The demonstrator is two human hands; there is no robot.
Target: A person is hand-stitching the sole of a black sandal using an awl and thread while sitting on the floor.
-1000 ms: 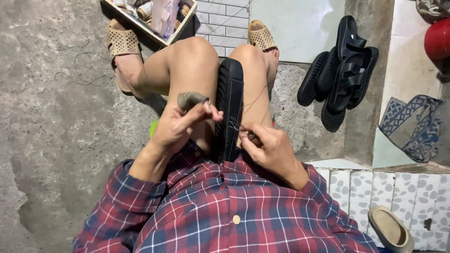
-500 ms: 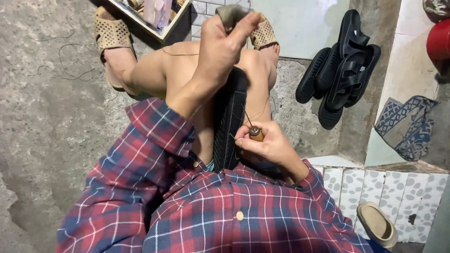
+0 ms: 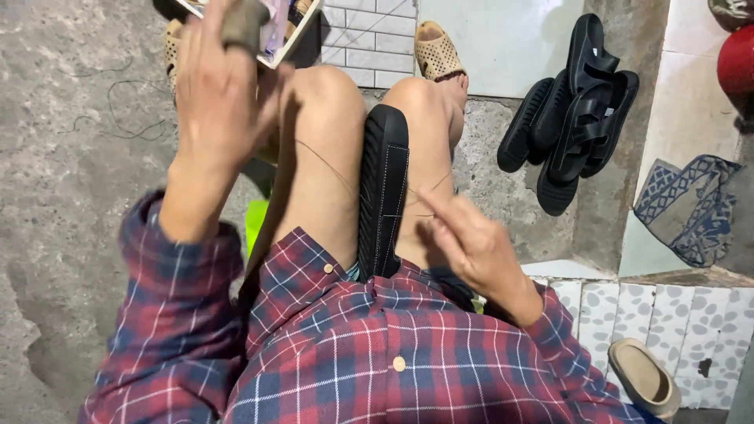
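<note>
A black sandal sole [image 3: 382, 196] stands on edge, clamped between my bare knees. A thin thread [image 3: 326, 166] runs from the sole up toward my left hand [image 3: 220, 86], which is raised high and closed around a grey-wrapped tool handle. My right hand [image 3: 471, 243] hovers just right of the sole, forefinger stretched toward a second strand of thread [image 3: 428, 188] that leaves the sole's side; whether it pinches that strand I cannot tell. Both sleeves are red and blue plaid.
A wooden tray [image 3: 302, 35] of supplies lies ahead on the concrete floor. Black sandals [image 3: 577, 118] are piled at the right beside a patterned cloth [image 3: 687, 208]. A tan slipper [image 3: 644, 377] rests on the tiled step at the lower right.
My left hand has risen from the sole to high on the left, drawing the thread out. My right hand let go of the small tool it held at the sole and opened.
</note>
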